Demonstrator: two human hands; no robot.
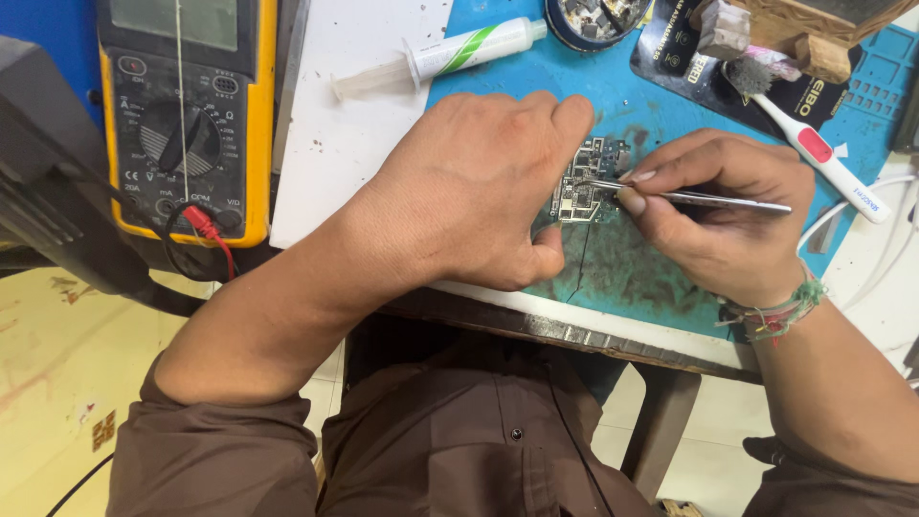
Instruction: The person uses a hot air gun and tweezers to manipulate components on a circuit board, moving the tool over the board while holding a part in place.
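- Circuit board (586,180): small, bare, lies flat on the teal work mat (632,268), in the gap between the two hands. Its long axis runs roughly away from the person, tilted a little to the right at the far end.
- Left hand (479,191): curled loosely, palm down, knuckles toward the far side. The board sits just off its fingertips, to that hand's right; the fingers appear to press on the board's left edge, though the contact itself is hidden under the knuckles. Thumb rests on the mat nearer the person, below the board.
- Right hand (728,215): pinched closed on metal tweezers (699,198), thumb and forefinger clamped near the middle of the shaft. The board lies just left of this hand.
- Tweezers' long axis: nearly level across the view, right to left, crossing the board's long axis at close to a right angle. The tips point left and lie over the board's mid-section; whether they touch a component is too small to tell.
- Nearer hand: both are right at the board; the left holds its edge, the right reaches it only through the tool.
- Around: syringe tube (450,56) beyond the left hand; white toothbrush (814,153) beyond the right hand; yellow multimeter (187,115) well to the left of the left hand.
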